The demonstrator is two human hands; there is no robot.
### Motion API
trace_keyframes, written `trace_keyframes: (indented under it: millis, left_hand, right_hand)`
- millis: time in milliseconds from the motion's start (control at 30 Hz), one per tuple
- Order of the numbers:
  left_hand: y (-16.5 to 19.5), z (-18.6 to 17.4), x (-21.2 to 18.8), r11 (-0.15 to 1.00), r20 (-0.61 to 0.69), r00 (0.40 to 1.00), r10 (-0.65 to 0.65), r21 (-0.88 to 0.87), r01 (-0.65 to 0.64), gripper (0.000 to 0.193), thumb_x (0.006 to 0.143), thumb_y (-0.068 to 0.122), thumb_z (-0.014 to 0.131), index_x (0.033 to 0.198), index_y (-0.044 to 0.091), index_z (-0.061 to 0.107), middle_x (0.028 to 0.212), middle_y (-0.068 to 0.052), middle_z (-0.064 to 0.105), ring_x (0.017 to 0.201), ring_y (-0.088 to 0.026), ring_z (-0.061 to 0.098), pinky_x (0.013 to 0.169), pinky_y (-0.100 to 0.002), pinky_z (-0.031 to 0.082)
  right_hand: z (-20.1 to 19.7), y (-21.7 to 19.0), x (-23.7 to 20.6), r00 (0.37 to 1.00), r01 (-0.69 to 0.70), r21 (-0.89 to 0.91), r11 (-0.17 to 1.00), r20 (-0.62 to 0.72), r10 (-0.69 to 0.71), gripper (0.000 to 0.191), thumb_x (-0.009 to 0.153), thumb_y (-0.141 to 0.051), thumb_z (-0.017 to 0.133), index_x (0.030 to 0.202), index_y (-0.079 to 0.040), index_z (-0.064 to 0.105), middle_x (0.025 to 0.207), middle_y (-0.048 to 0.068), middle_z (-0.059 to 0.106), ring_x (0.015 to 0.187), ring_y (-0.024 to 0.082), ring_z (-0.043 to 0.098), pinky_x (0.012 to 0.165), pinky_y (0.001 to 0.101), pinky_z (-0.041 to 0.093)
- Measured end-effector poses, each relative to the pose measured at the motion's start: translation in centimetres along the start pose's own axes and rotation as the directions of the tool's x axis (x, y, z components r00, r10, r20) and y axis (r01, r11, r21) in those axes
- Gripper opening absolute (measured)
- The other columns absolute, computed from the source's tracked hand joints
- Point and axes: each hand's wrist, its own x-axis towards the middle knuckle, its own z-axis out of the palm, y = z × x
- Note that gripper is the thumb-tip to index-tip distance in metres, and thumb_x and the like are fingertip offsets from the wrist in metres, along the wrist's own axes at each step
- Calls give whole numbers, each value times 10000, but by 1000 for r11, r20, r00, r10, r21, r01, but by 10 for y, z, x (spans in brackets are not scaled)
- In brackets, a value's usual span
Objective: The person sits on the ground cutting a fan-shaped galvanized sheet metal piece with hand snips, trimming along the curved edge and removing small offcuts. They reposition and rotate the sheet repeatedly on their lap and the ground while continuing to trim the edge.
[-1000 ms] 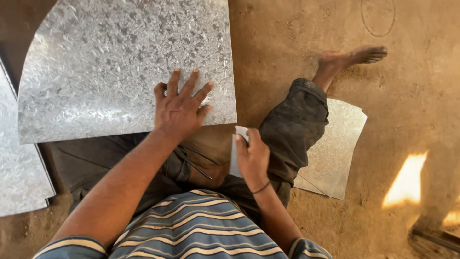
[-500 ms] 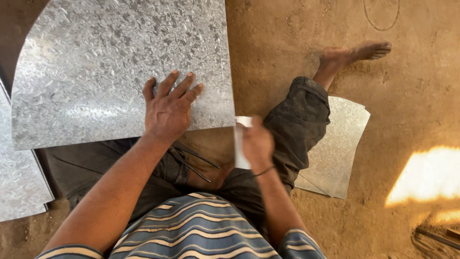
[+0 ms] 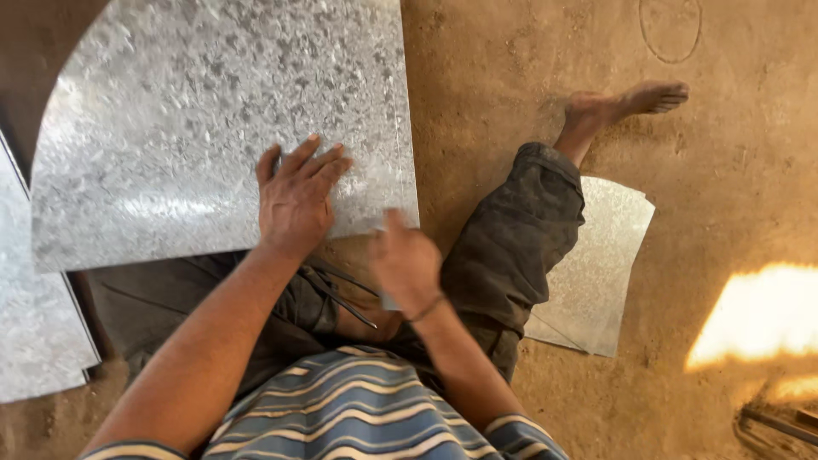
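Pressing flat on the large galvanized metal sheet point(image 3: 221, 136), the left hand point(image 3: 298, 200) lies open, fingers spread, near the sheet's near right corner, pinning it over the person's lap and the dirt floor point(image 3: 511, 77). The sheet already has one rounded far-left corner, so some cutting looks finished; its near edge and right edge are straight. The right hand point(image 3: 407, 266) is curled at that near right corner, blurred by motion; a small pale piece shows just beneath it, and I cannot tell whether it grips this or what it is. No mark or cut line is visible where the hands meet, so how much remains is unclear. A smaller cut sheet point(image 3: 596, 273) lies partly under the right leg, another sheet point(image 3: 34, 324) is cut off at the left, and a thin dark rod-like tool point(image 3: 345, 302) rests half hidden in the lap.
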Motion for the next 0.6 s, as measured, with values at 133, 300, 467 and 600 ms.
trace_keyframes:
  millis: [133,300,467,600]
  left_hand:
    - [-1,2,-2,1000,-30,1000,9,10,-9,480,926,13,552,1348,200,683,1441,48,646,1428,-189,474,1229,-528,208]
    - [9,-4,1,1000,52,999,-14,13,13,402,1059,225,471,1450,210,566,1535,38,539,1495,-226,379,1243,-578,148]
    - [42,-8,-12,976,183,971,-152,185,118,764,959,608,431,1580,178,320,1659,-24,270,1536,-344,139,1139,-742,6]
    - [47,-4,-11,975,226,959,-173,181,133,801,962,663,399,1614,222,246,1692,-3,173,1557,-329,60,1141,-771,-23]
  right_hand:
    - [-31,80,11,975,-223,31,974,28,222,246,986,-268,619,1061,-48,537,799,223,696,709,430,683,594,545,534]
    - [-26,85,7,972,-211,19,977,-102,211,318,1002,-293,650,1070,1,550,870,260,703,821,467,678,702,549,533]
    - [-4,19,-18,879,-129,-156,979,439,186,537,887,-502,678,1190,-61,626,1095,208,707,951,403,706,807,501,557]
    - [17,-1,-30,781,244,163,956,551,-293,572,874,-501,727,1220,-48,691,1027,230,725,955,419,695,869,493,526]
